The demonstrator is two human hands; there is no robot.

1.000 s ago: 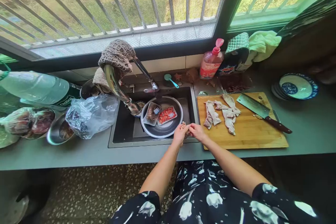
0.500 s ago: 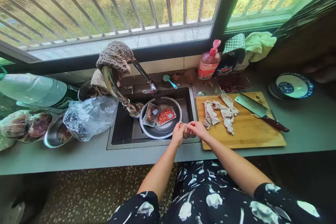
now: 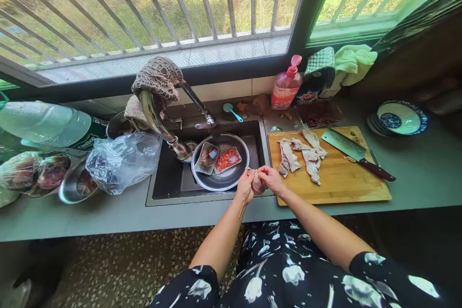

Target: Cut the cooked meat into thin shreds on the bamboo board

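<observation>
Over the front right corner of the sink, my left hand (image 3: 246, 186) and my right hand (image 3: 270, 179) are close together, fingers pinched on a pinkish piece of meat (image 3: 257, 185). The meat hangs between them, partly hidden by the fingers. Just to the right lies a wooden cutting board (image 3: 335, 187) with pale strips of meat (image 3: 312, 159) on it. A cleaver (image 3: 344, 145) rests on the board, its dark handle over the right edge. Left of my hands, a metal basin (image 3: 221, 184) in the sink holds two film-wrapped trays, one with red pieces (image 3: 228, 160), one dark (image 3: 207, 158).
A curved faucet (image 3: 159, 125) with a net cloth hangs over the sink (image 3: 169, 187). Plastic bags (image 3: 122, 161), a metal bowl (image 3: 72, 187) and a large bottle (image 3: 46, 122) crowd the left counter. Behind the board stands a pink pump bottle (image 3: 286, 89); patterned bowls (image 3: 402, 118) sit far right.
The piece of meat shows more fully below my fingers, hanging lower between my hands. Both hands stay in nearly the same place. The whole view has shifted slightly.
</observation>
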